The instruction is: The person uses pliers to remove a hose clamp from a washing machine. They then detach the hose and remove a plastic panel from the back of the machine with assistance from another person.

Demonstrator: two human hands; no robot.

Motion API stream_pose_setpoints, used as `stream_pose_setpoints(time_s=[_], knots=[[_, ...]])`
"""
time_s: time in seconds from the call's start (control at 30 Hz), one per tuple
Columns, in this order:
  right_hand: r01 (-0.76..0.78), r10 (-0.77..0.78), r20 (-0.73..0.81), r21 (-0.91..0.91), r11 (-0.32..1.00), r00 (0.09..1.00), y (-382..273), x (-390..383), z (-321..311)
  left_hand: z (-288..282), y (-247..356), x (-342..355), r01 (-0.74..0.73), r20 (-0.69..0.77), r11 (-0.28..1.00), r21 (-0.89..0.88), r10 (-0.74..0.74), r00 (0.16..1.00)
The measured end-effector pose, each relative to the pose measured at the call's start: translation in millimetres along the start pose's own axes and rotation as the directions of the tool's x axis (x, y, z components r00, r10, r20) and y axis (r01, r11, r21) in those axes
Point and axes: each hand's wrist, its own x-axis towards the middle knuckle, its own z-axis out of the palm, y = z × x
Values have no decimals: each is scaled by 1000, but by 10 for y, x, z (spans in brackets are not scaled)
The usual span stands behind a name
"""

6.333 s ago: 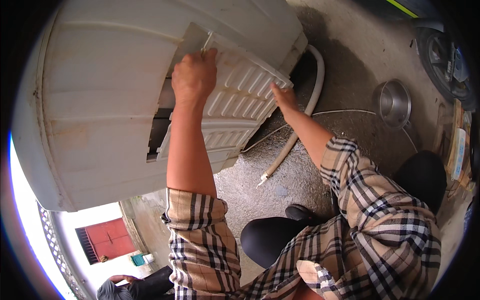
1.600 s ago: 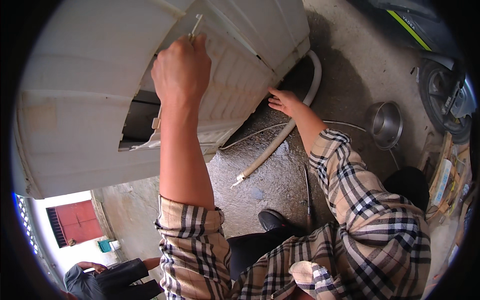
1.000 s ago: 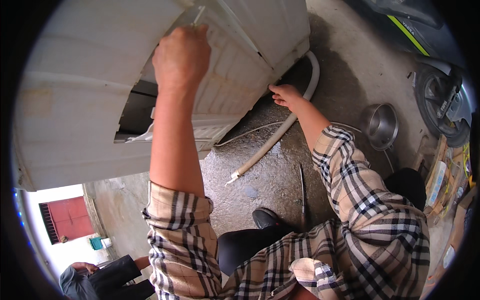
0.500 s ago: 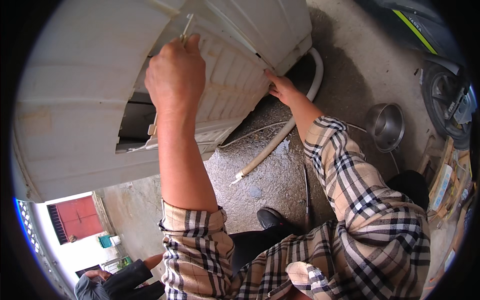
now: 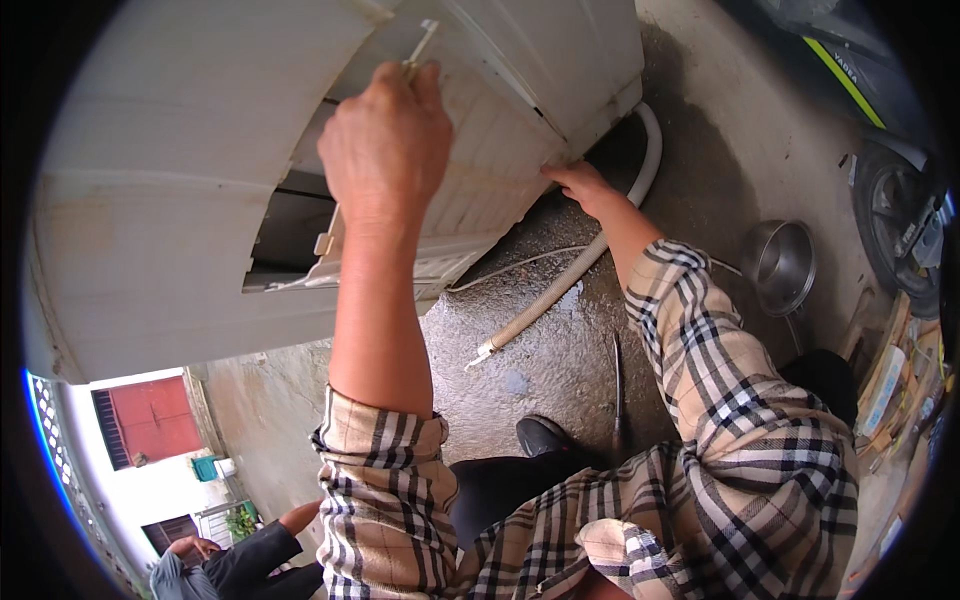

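A large white appliance (image 5: pixel 170 210), seemingly a washing machine, leans across the upper left. Its ribbed white back panel (image 5: pixel 490 150) is partly off, baring a dark opening (image 5: pixel 290 235) at its left edge. My left hand (image 5: pixel 385 135) is closed around the panel's left edge, and a thin strip of that edge pokes out above the fist. At the panel's lower right edge, my right hand (image 5: pixel 588 188) grips with thumb and fingers; the fingertips are partly hidden. Small clips show along the loosened edge beside my left wrist.
A grey drain hose (image 5: pixel 570 280) curves over wet concrete, beside a thin cable. Near my shoe lies a long screwdriver (image 5: pixel 617 400). A metal pot (image 5: pixel 778 265), a wheeled vehicle (image 5: pixel 895 215) and wood scraps (image 5: pixel 890 390) stand right. Another person (image 5: pixel 235 560) is at lower left.
My left hand has moved right with the panel's edge, and the dark opening shows a little wider. My right hand keeps its hold. The whole view has shifted slightly.
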Motion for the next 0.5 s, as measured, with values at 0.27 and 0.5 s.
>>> stream_pose_setpoints(time_s=[0.27, 0.5], knots=[[186, -235, 15, -663, 725, 972, -220, -507, 163, 253, -534, -832, -496, -235, 865, 79, 500, 834], [109, -27, 130, -683, 722, 991, -103, -604, 68, 1086, -1144, -619, -598, 261, 759, 257, 541, 800]])
